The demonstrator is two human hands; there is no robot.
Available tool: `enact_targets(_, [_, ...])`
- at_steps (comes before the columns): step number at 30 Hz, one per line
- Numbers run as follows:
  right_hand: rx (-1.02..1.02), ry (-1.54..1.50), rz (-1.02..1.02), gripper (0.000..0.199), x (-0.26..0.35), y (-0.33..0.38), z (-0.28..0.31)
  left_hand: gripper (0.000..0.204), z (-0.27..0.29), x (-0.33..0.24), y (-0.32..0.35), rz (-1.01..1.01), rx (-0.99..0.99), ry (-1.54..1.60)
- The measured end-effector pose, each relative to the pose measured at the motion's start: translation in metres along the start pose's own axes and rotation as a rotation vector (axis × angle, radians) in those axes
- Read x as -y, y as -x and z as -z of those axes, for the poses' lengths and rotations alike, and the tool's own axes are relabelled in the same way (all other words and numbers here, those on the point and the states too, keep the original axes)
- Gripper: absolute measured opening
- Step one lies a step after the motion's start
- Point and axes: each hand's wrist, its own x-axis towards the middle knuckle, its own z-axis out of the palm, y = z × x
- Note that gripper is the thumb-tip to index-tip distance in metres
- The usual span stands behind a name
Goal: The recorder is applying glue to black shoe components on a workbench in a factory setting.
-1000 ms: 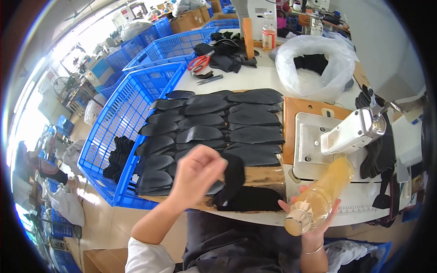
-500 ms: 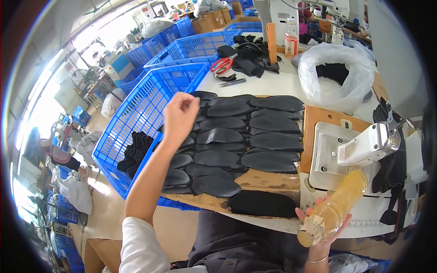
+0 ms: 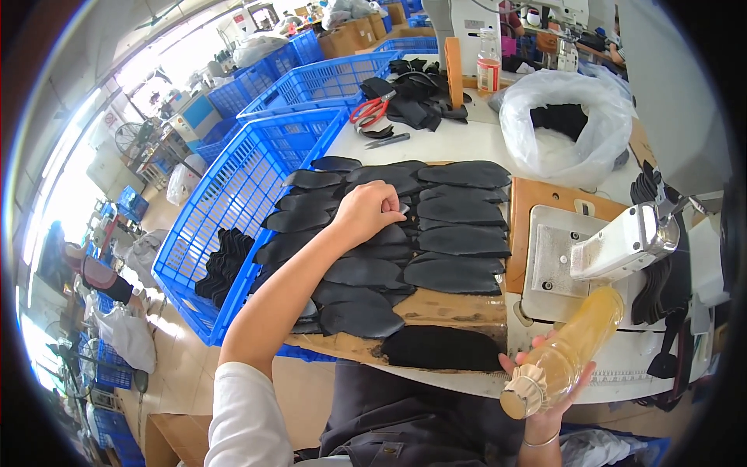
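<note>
Several black, leaf-shaped pieces [image 3: 457,239] lie in overlapping rows on a brown board [image 3: 455,307] on the table. Over the middle rows hovers my left hand [image 3: 369,210], its fingers curled in a pinch. Something small and greyish shows at its fingertips, too small to name. My right hand [image 3: 574,395] is wrapped round a clear bottle [image 3: 577,338] of yellowish liquid, tilted with its covered mouth toward me. Near the board's front edge, one matte black piece [image 3: 445,348] lies by itself, left of the bottle.
A sewing machine head [image 3: 626,241] stands right of the board. Behind it is an open clear plastic bag [image 3: 572,159] with black material. Red-handled scissors [image 3: 372,111] and black scraps [image 3: 420,101] lie at the back. A blue crate [image 3: 210,210] with wavy black pieces adjoins the table's left side.
My left hand has moved right and nearer, from the far left rows to the middle of the black pieces. My right hand keeps the bottle in nearly the same pose. The view has shifted slightly.
</note>
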Motion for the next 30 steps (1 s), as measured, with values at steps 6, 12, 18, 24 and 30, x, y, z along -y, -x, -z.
enact_targets(6, [0.013,-0.023,-0.012,0.077,-0.001,-0.001,0.002,0.029,0.026,-0.025,0.013,0.164,-0.030,-0.079])
enact_targets(12, [0.072,-0.030,0.120,0.078,0.006,0.000,0.009,0.009,0.031,-0.061,0.116,-0.362,-0.287,0.096])
enact_targets(18, [-0.139,0.476,0.327,0.072,0.009,-0.003,-0.025,0.031,-0.018,-0.068,0.195,-0.428,-0.333,0.083])
enact_targets(24, [0.067,1.278,0.270,0.075,-0.029,-0.036,-0.111,0.032,-0.042,-0.051,0.203,-0.511,-0.564,0.051])
enact_targets(30, [0.444,1.645,0.081,0.070,-0.055,-0.059,-0.147,0.029,-0.042,-0.049,0.202,-0.514,-0.594,0.118])
